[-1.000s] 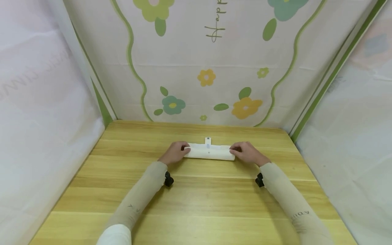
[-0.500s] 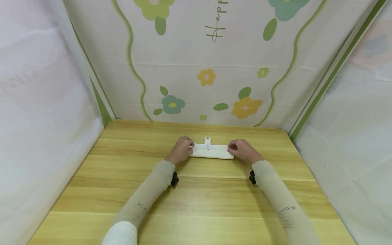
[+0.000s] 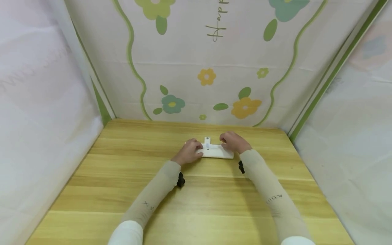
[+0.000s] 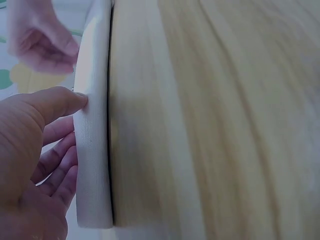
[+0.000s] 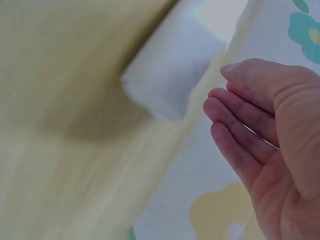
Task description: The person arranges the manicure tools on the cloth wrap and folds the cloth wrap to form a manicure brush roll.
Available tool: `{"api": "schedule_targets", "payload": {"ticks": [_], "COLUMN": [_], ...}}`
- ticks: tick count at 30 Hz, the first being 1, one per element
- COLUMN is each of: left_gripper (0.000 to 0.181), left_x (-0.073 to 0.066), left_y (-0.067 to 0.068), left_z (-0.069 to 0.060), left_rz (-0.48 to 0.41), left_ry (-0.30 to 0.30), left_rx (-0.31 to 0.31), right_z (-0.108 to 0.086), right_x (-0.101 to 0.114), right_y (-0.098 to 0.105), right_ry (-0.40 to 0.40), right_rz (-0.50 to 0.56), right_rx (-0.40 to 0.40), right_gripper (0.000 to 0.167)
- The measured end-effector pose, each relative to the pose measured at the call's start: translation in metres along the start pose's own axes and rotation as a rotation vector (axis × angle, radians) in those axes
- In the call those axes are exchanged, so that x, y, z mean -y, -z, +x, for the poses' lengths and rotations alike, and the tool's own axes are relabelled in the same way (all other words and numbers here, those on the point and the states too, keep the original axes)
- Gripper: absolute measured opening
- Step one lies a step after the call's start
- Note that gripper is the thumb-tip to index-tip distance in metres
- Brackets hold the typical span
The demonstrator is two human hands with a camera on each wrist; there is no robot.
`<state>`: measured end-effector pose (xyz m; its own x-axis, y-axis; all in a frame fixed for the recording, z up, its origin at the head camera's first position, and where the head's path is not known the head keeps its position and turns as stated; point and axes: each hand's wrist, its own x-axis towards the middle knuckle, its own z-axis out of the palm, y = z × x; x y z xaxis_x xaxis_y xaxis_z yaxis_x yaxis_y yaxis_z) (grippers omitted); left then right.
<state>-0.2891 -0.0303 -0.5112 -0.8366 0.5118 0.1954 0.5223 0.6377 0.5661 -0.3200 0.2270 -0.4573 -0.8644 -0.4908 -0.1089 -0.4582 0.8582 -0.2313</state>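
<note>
A white rolled-up piece of fabric [image 3: 218,152] lies lengthwise across the far part of the table. A short strap [image 3: 207,140] with a metal snap sticks out from its back edge, and a small stud shows on the roll near the middle. My left hand [image 3: 189,151] holds the roll's left part; the left wrist view shows the thumb on top of the fabric [image 4: 93,160] and the fingers along its back side. Just behind the right half is my right hand [image 3: 234,141]. In the right wrist view, its loosely bent fingers [image 5: 240,115] are apart from the roll [image 5: 162,80].
The wooden table [image 3: 202,200] is walled at the back by a white flowered cloth [image 3: 183,58]. Pale cloth panels [image 3: 39,102] rise on both sides. A black wrist camera [image 3: 180,180] is worn under each sleeve cuff.
My left hand has slid right along the roll from its left end toward the middle. The right hand has let go of the right end and moved left and back toward the strap.
</note>
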Motion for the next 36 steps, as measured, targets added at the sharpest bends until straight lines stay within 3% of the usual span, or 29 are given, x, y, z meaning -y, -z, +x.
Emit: {"api": "schedule_targets", "payload": {"ticks": [5, 15, 19, 25, 32, 36], "left_gripper": [0.022, 0.023, 0.023, 0.021, 0.022, 0.023], "left_x": [-0.001, 0.002, 0.000, -0.003, -0.004, -0.002], "left_y": [0.000, -0.001, 0.000, 0.002, 0.002, 0.002], "left_z": [0.000, 0.003, 0.001, -0.002, -0.001, 0.000], "left_rz": [-0.017, 0.005, -0.002, 0.001, -0.012, -0.016], "left_ry": [0.001, -0.001, -0.005, 0.004, 0.013, 0.011], "left_rx": [0.003, 0.048, 0.043, 0.038, 0.044, 0.045], "right_z": [0.022, 0.049, 0.053, 0.054, 0.047, 0.042], "right_x": [0.012, 0.016, 0.013, 0.010, 0.012, 0.016], "right_y": [0.000, -0.025, -0.034, -0.040, -0.031, -0.020], "right_ry": [0.009, -0.033, -0.067, -0.006, -0.034, 0.010], "right_rz": [0.011, 0.134, 0.186, 0.263, 0.299, 0.288], "right_rx": [-0.023, -0.096, -0.108, -0.132, -0.140, -0.144], "right_gripper": [0.020, 0.032, 0.035, 0.038, 0.038, 0.030]}}
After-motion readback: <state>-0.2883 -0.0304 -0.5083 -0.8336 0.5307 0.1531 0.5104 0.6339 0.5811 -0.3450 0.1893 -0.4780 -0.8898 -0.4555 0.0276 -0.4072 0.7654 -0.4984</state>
